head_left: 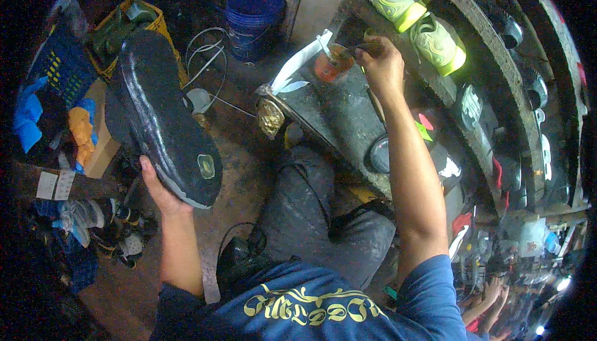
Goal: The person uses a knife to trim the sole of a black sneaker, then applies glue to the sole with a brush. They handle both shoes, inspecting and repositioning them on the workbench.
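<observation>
Head view: blue bucket (254, 21) behind glue can (333, 64).

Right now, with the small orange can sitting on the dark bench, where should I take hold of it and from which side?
Grip the orange can around its round side wall, coming from the left, probably. Its top is open with a stick standing in it, and the right hand is at its right side, so fingers wrapped low around the wall look safest.

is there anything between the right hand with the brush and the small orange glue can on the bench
Nothing visible does. The right hand holds a thin brush just right of the small orange can, whose open top is uncovered. The left hand holds the black shoe sole-up, well off to the left.
</observation>
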`<state>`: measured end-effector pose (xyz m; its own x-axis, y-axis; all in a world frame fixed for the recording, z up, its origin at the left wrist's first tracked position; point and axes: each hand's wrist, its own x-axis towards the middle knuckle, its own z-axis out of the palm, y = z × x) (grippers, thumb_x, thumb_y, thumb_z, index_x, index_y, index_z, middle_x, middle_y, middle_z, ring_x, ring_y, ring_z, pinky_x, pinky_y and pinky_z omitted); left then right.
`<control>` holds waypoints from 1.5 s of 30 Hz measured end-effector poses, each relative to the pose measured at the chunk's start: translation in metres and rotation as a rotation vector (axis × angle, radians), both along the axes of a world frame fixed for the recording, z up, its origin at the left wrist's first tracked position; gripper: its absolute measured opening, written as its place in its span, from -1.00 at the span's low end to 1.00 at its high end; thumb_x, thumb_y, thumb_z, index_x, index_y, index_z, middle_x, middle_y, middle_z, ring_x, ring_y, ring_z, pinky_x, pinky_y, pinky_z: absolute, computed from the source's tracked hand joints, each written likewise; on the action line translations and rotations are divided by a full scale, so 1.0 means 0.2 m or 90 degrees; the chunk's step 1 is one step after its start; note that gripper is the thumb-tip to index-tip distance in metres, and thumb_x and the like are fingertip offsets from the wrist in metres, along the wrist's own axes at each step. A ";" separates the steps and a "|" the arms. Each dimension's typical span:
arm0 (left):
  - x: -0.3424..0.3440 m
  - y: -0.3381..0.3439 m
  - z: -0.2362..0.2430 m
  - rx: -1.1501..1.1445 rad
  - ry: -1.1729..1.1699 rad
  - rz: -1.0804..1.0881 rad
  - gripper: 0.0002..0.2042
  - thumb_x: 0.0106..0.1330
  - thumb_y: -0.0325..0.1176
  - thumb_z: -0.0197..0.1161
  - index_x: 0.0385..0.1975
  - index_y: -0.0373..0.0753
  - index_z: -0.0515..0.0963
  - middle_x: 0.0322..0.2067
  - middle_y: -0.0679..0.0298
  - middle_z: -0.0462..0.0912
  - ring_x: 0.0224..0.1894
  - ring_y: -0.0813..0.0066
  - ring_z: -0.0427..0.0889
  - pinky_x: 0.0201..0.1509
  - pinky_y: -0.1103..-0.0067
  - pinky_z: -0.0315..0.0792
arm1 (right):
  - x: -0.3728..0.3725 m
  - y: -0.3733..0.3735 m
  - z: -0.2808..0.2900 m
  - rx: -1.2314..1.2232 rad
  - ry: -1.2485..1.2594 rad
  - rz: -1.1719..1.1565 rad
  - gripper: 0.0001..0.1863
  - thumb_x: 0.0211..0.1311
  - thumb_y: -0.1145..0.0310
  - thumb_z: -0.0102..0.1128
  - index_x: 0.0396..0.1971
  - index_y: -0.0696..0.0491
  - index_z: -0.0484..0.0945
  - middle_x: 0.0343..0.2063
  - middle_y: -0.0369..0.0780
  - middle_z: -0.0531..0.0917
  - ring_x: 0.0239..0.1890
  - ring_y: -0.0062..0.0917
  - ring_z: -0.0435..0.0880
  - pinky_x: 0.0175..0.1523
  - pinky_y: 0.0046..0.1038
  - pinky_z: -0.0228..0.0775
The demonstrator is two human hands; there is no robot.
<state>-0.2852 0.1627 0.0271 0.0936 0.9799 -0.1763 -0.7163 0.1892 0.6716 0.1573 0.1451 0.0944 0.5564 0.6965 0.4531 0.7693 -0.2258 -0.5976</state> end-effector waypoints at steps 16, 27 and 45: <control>-0.12 -0.01 0.10 0.021 -0.123 -0.052 -0.38 0.43 0.17 -0.06 0.27 -0.21 0.38 0.13 0.06 0.56 0.08 0.04 0.58 0.18 0.19 0.47 | -0.26 -0.12 -0.07 0.129 0.071 0.084 -0.74 0.27 0.45 0.32 -0.06 0.14 0.65 -0.13 -0.19 0.75 -0.09 -0.54 0.71 0.05 -0.50 0.51; -0.13 -0.01 0.13 -0.049 -0.031 0.046 -0.41 0.44 0.15 -0.04 0.26 -0.17 0.41 0.15 0.11 0.56 0.12 0.08 0.56 0.23 0.20 0.45 | -0.73 -0.19 -0.60 -0.192 -0.433 0.457 -0.58 -0.03 0.54 0.26 -0.08 -0.05 0.65 -0.12 -0.30 0.66 -0.13 -0.35 0.60 -0.08 -0.31 0.52; -0.29 0.00 -0.09 0.042 0.055 -0.025 -0.27 0.28 0.16 0.18 0.27 -0.31 0.34 0.20 0.09 0.48 0.21 0.13 0.48 0.31 0.25 0.36 | -0.11 -0.12 0.08 -0.065 -0.075 -0.064 -0.69 0.28 0.20 0.29 -0.08 0.06 0.67 -0.21 -0.07 0.75 -0.15 -0.31 0.76 -0.01 -0.34 0.53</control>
